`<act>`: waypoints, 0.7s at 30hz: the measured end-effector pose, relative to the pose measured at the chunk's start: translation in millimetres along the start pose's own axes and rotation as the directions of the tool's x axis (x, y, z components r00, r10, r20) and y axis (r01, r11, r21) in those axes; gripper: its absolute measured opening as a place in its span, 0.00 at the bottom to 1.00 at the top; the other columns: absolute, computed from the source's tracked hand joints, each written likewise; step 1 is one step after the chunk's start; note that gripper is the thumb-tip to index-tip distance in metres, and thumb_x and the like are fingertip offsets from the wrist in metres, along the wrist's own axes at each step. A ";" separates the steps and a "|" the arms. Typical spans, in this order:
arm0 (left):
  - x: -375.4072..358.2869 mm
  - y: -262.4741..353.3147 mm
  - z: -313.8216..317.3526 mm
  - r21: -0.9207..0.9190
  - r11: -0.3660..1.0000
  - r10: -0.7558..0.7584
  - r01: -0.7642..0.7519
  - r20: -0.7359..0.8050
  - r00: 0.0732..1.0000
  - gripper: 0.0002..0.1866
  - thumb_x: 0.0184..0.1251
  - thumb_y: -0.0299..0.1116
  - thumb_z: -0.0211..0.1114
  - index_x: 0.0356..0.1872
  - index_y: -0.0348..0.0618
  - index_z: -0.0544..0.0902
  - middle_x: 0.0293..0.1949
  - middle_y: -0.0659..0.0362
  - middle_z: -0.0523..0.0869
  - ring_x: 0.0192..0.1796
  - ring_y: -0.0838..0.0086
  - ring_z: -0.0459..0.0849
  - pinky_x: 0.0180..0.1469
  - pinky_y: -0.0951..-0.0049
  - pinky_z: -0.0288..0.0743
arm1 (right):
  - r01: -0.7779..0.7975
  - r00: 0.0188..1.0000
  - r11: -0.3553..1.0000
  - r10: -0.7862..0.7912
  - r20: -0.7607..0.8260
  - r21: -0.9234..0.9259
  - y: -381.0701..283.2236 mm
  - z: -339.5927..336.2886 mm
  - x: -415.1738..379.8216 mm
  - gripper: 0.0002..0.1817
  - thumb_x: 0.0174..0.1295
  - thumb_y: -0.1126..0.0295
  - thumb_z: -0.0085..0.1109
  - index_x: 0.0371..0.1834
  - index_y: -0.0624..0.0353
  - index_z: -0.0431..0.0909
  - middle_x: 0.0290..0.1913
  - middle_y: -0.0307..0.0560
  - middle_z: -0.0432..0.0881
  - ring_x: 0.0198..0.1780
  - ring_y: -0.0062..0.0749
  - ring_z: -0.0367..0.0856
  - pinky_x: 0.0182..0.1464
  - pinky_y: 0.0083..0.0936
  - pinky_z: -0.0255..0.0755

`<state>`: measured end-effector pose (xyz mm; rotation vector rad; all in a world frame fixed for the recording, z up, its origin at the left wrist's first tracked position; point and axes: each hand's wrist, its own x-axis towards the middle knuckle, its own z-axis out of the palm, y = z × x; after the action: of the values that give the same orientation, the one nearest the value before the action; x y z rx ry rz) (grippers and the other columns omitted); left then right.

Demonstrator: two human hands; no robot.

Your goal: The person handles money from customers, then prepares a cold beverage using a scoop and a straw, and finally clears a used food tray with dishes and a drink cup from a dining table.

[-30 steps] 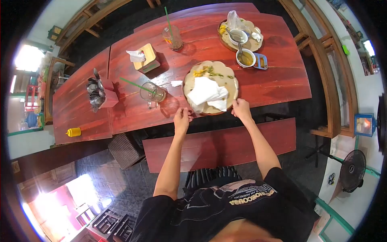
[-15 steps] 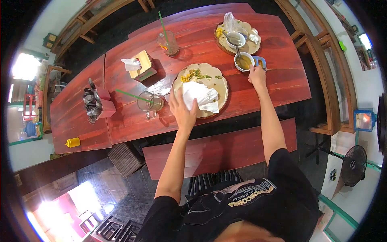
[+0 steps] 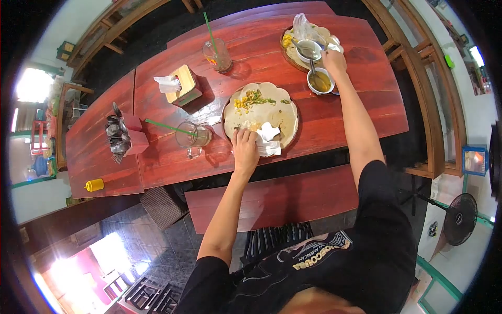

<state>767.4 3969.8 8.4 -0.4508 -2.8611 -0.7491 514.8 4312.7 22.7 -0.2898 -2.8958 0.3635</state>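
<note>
My left hand [image 3: 246, 150] is at the near rim of a round scalloped plate [image 3: 272, 112], its fingers curled on a crumpled white paper napkin [image 3: 269, 146]. Yellow and green food scraps [image 3: 251, 100] lie on the plate's far part. My right hand [image 3: 334, 62] reaches to the far plate [image 3: 291, 55], with its fingers closed at the right rim of a small white bowl [image 3: 308, 49]; the fingertips are partly hidden. Just below that hand stands a second bowl [image 3: 320, 82] of yellowish broth with a spoon in it. A clear plastic bag [image 3: 302, 27] lies behind the first bowl.
Two glass mugs with green straws, one near [image 3: 193, 135] and one far [image 3: 217, 57], stand left of the plates. A tissue box [image 3: 184, 86], a cutlery holder [image 3: 135, 137] and a yellow bottle [image 3: 94, 184] are further left. A red bench [image 3: 282, 199] runs along the near side.
My right hand has moved from the broth bowl up to the bowl on the far plate. My left hand has slid toward the near plate's rim, and the napkin is bunched smaller, uncovering the plate.
</note>
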 end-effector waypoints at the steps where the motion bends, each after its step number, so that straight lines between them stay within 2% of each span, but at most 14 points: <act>1: 0.4 1.4 -2.4 -0.013 1.000 0.003 -0.003 0.002 1.000 0.18 0.51 0.18 0.55 0.47 0.39 0.75 0.46 0.51 0.77 0.60 0.56 0.69 0.66 0.52 0.54 | -0.047 0.998 0.998 0.046 0.033 0.039 -4.7 2.1 2.2 0.16 0.59 0.56 0.56 0.38 0.57 0.82 0.39 0.54 0.83 0.42 0.52 0.82 0.45 0.43 0.74; 3: 0.7 5.6 -7.4 -0.019 1.000 -0.015 0.013 -0.063 0.998 0.18 0.51 0.18 0.55 0.47 0.38 0.74 0.47 0.51 0.76 0.59 0.56 0.69 0.67 0.52 0.54 | -0.146 0.986 0.984 0.136 0.099 0.105 -9.9 2.0 7.1 0.16 0.57 0.56 0.59 0.37 0.56 0.84 0.38 0.52 0.84 0.42 0.50 0.82 0.46 0.41 0.75; 6: 2.0 0.3 -4.6 -0.064 0.998 -0.036 0.026 -0.156 0.987 0.17 0.51 0.16 0.54 0.45 0.37 0.73 0.47 0.51 0.74 0.56 0.54 0.70 0.65 0.53 0.57 | -0.181 0.982 0.971 0.169 0.081 0.160 -9.2 3.4 11.7 0.16 0.54 0.56 0.61 0.37 0.55 0.84 0.37 0.52 0.85 0.43 0.48 0.82 0.47 0.39 0.75; 10: 6.2 -11.0 -6.2 -0.114 0.993 -0.034 0.011 -0.197 0.980 0.15 0.46 0.13 0.53 0.39 0.37 0.74 0.42 0.50 0.75 0.53 0.52 0.70 0.59 0.54 0.62 | -0.080 0.989 0.974 0.104 -0.103 0.211 -27.6 -29.3 5.4 0.13 0.54 0.58 0.59 0.34 0.55 0.84 0.33 0.54 0.84 0.39 0.50 0.82 0.44 0.41 0.74; 11: 7.1 -13.2 -3.2 -0.117 0.993 -0.036 0.012 -0.208 0.977 0.15 0.46 0.13 0.53 0.38 0.37 0.74 0.41 0.51 0.75 0.53 0.52 0.70 0.58 0.54 0.63 | 0.041 0.968 0.982 0.007 -0.251 0.182 -31.7 -36.3 5.2 0.12 0.54 0.59 0.57 0.32 0.54 0.84 0.29 0.54 0.83 0.36 0.50 0.82 0.41 0.43 0.74; 14: 8.0 -14.3 6.3 -0.121 0.992 -0.053 0.029 -0.207 0.977 0.15 0.45 0.14 0.53 0.37 0.36 0.74 0.40 0.50 0.74 0.53 0.51 0.70 0.57 0.54 0.62 | 0.160 0.974 0.956 -0.113 -0.194 0.246 -60.0 -80.2 -11.9 0.12 0.55 0.59 0.57 0.31 0.55 0.83 0.26 0.53 0.82 0.33 0.50 0.81 0.39 0.44 0.74; 15: 8.8 -13.2 8.0 -0.121 0.992 -0.060 0.036 -0.201 0.978 0.15 0.45 0.14 0.53 0.37 0.36 0.74 0.41 0.49 0.74 0.53 0.50 0.70 0.57 0.54 0.62 | 0.185 0.976 0.959 -0.153 -0.156 0.215 -69.8 -91.1 -22.6 0.12 0.55 0.59 0.56 0.30 0.56 0.82 0.25 0.54 0.81 0.31 0.51 0.81 0.37 0.44 0.73; 18: 8.1 -5.4 1.9 -0.234 0.968 -0.118 0.085 -0.128 0.985 0.15 0.47 0.21 0.56 0.40 0.38 0.72 0.47 0.48 0.71 0.59 0.49 0.65 0.64 0.50 0.54 | 0.272 0.958 0.910 -0.287 0.003 0.312 -77.9 -84.4 -57.7 0.12 0.55 0.59 0.57 0.29 0.57 0.82 0.25 0.54 0.81 0.31 0.50 0.81 0.35 0.42 0.74; 21: 9.7 3.1 -4.9 -0.237 0.965 -0.161 0.113 -0.197 0.967 0.18 0.47 0.25 0.57 0.43 0.39 0.72 0.50 0.47 0.68 0.61 0.49 0.62 0.66 0.48 0.49 | 0.237 0.925 0.899 -0.325 0.197 0.369 -83.5 -58.9 -103.6 0.11 0.53 0.62 0.60 0.30 0.57 0.83 0.27 0.53 0.83 0.32 0.49 0.82 0.37 0.41 0.75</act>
<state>759.6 3972.4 16.2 -0.1827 -2.6368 -1.0819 613.7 4223.8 81.8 0.2556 -2.9817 0.8903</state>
